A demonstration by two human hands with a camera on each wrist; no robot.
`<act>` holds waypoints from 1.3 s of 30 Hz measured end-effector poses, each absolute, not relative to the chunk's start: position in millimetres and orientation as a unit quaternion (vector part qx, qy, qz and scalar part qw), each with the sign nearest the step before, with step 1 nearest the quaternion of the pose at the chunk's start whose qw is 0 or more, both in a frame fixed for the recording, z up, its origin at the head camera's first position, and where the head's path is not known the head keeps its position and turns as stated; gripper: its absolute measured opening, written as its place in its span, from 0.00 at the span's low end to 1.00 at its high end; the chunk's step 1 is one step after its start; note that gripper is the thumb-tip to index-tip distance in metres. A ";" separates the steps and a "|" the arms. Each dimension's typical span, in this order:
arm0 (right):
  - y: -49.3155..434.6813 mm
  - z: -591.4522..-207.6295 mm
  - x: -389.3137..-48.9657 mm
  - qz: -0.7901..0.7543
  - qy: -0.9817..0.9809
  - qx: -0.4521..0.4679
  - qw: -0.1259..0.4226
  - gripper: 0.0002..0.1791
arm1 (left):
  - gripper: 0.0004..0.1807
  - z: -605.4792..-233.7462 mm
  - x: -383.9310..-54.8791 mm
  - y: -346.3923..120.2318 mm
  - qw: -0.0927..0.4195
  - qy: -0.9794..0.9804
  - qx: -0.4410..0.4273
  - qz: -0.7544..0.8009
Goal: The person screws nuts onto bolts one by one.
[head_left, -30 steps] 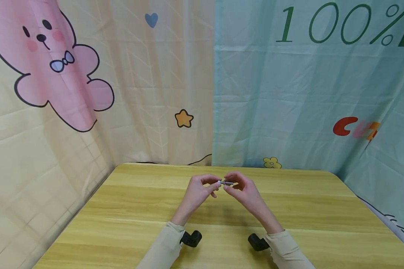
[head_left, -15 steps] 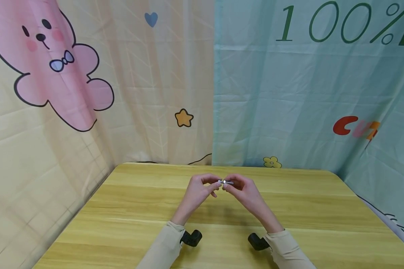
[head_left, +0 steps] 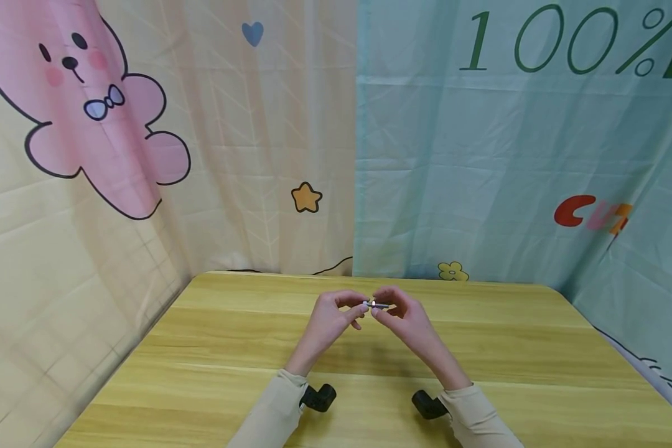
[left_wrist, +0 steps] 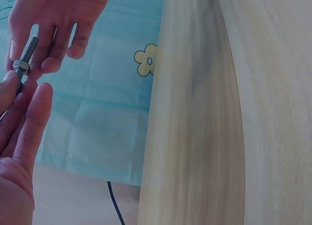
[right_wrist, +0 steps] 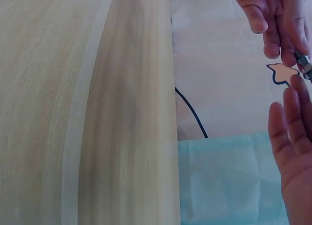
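A silver bolt [left_wrist: 29,48] with a hex nut [left_wrist: 21,65] partway along its threaded shank is held level above the table, between both hands. My left hand [head_left: 331,315] pinches the bolt's left end between thumb and forefinger, hiding that end. At the nut, the thumb and forefinger of my right hand [head_left: 406,316] hold it from opposite sides. The free end of the shank points toward the right palm. In the right wrist view, the bolt and nut [right_wrist: 306,66] show only at the right edge, partly cut off.
A wood-grain table [head_left: 229,348] lies under the hands. Printed curtains [head_left: 453,174] stand behind it and along both sides. Each wrist carries a black camera mount [head_left: 319,398] below the sleeve cuff. A dark cord-like line [right_wrist: 192,110] shows past the table edge.
The right thumb and forefinger shift slightly about the nut, drawing nearer the left hand and then back a little. The left hand stays nearly still on the bolt.
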State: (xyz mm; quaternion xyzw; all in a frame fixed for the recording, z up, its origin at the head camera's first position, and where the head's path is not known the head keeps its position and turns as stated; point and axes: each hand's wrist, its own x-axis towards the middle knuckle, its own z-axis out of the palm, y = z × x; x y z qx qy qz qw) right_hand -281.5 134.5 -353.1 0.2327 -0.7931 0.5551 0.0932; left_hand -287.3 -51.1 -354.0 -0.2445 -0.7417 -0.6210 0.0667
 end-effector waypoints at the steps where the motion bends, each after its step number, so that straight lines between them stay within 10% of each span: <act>1: 134.7 -353.3 -281.9 0.554 -0.791 0.241 0.099 0.13 | 0.07 -353.7 -287.2 -51.1 0.068 -0.742 -0.243 -0.621; 39: 136.6 -365.4 -291.5 0.553 -0.774 0.285 0.117 0.10 | 0.06 -355.8 -288.6 -50.4 0.070 -0.736 -0.245 -0.627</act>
